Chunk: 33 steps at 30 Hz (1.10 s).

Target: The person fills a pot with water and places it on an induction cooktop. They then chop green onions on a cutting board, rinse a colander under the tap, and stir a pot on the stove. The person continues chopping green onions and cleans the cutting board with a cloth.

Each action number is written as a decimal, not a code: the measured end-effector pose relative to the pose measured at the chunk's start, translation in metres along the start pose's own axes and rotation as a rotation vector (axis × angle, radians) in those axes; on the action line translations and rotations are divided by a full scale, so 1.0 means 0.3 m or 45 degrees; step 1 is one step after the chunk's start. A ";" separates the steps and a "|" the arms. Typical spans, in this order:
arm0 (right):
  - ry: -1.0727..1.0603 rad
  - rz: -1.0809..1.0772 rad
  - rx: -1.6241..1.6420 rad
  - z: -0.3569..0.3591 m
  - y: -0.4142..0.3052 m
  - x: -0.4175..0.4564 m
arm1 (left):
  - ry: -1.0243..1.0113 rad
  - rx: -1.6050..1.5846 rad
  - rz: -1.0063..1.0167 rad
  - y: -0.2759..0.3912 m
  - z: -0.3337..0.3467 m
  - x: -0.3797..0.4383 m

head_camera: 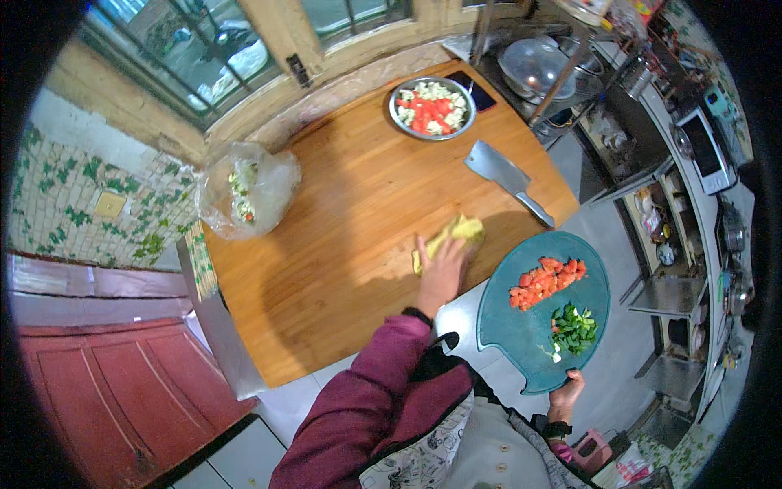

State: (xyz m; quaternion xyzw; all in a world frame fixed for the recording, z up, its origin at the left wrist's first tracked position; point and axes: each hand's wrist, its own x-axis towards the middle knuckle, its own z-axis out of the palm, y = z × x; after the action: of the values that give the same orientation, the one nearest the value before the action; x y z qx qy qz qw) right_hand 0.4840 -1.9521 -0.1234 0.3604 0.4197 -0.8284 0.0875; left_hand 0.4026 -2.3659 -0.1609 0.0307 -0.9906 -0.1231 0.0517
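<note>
My left hand (442, 272) presses on a crumpled yellow cloth (461, 231) near the front edge of the wooden table; the hand is slightly blurred. Out past the table's edge, my right hand (567, 390) grips the rim of a green cutting board (504, 305) and holds it up over the floor. A row of diced tomato (544, 282) lies on the board. Beside it is a small heap of chopped green vegetable (574, 330) with a few white pieces. A cleaver (500, 168) rests on the table beyond the board, its handle towards me.
On the wooden table (366, 183), a metal bowl (394, 125) of pale chopped pieces and tomato stands at the back, by a dark phone (482, 99). A plastic bag (275, 183) with scraps sits at left. A lidded pan (537, 67) stands behind on the right. Shelves (666, 293) line the right.
</note>
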 end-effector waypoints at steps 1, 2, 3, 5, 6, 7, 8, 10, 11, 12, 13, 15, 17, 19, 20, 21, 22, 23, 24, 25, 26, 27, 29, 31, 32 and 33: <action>-0.008 0.023 -0.058 0.046 -0.003 -0.030 | 0.103 -0.057 -0.155 -0.066 0.021 0.024; -0.005 0.031 -0.073 0.065 0.011 -0.022 | 0.168 0.056 -0.255 -0.132 0.000 0.058; -0.040 0.066 -0.114 0.094 0.032 0.009 | 0.355 -0.515 -0.353 -0.283 0.019 0.053; -0.198 0.136 -0.167 0.130 0.060 0.076 | 0.526 -0.910 -0.645 -0.568 0.020 -0.021; -0.126 0.135 -0.186 0.173 0.076 0.063 | 0.430 -0.769 -0.821 -0.628 -0.036 -0.021; -0.057 0.137 -0.204 0.222 0.099 0.053 | 0.082 0.161 -1.067 -0.690 -0.103 -0.066; -0.111 0.177 -0.225 0.239 0.119 0.076 | 0.159 0.198 -1.060 -0.755 -0.129 -0.173; -0.177 0.229 -0.251 0.287 0.168 0.112 | 0.324 0.043 -1.070 -0.820 -0.198 -0.326; -0.234 0.301 -0.271 0.351 0.201 0.126 | 0.625 -0.239 -1.043 -0.866 -0.197 -0.468; -0.300 0.336 -0.253 0.266 0.247 0.229 | 0.501 0.188 -0.924 -0.879 -0.170 -0.598; -0.265 0.401 -0.356 0.440 0.284 0.168 | 0.406 0.318 -1.104 -0.867 -0.162 -0.705; -0.334 0.379 -0.407 0.450 0.344 0.213 | 0.302 0.242 -1.062 -0.765 -0.261 -0.722; -0.430 0.417 -0.464 0.527 0.411 0.235 | 0.360 0.030 -1.096 -0.822 -0.260 -0.810; -0.448 0.517 -0.509 0.574 0.483 0.273 | 0.509 -0.239 -1.179 -0.887 -0.225 -0.832; -0.480 0.547 -0.490 0.620 0.490 0.259 | 0.589 -0.321 -1.233 -0.901 -0.216 -0.824; -0.407 0.570 -0.472 0.664 0.503 0.250 | 0.670 -0.402 -1.289 -0.906 -0.214 -0.806; -0.392 0.570 -0.485 0.719 0.504 0.224 | 0.741 -0.593 -1.318 -0.890 -0.233 -0.770; -0.395 0.585 -0.503 0.776 0.497 0.196 | 0.758 -0.615 -1.285 -0.911 -0.224 -0.757; -0.435 0.512 -0.667 0.808 0.492 0.193 | 0.776 -0.626 -1.257 -0.949 -0.208 -0.751; -0.463 0.438 -0.820 0.823 0.494 0.194 | 0.781 -0.637 -1.221 -0.956 -0.242 -0.702; -0.492 0.359 -0.973 0.837 0.490 0.196 | 0.728 -0.501 -1.127 -0.941 -0.258 -0.646; -0.524 0.306 -1.321 0.844 0.479 0.206 | 0.672 -0.367 -1.028 -0.878 -0.317 -0.515; -0.617 0.176 -2.030 0.873 0.441 0.222 | 0.632 -0.388 -0.825 -0.866 -0.371 -0.359; -0.676 -0.068 -2.413 0.964 0.384 0.167 | 0.590 -0.378 -0.633 -0.890 -0.374 -0.211; -0.691 -0.045 -2.456 0.965 0.375 0.175 | 0.563 -0.274 -0.597 -0.878 -0.385 -0.119; -0.706 -0.015 -2.500 0.953 0.371 0.187 | 0.528 -0.171 -0.563 -0.857 -0.391 -0.033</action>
State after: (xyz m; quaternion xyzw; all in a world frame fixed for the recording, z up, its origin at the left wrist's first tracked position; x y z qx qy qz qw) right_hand 0.3435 -2.2306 -0.1205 -0.0772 0.8805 -0.1731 0.4346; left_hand 0.4376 -2.6424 -0.1123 0.2664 -0.9179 -0.1876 0.2265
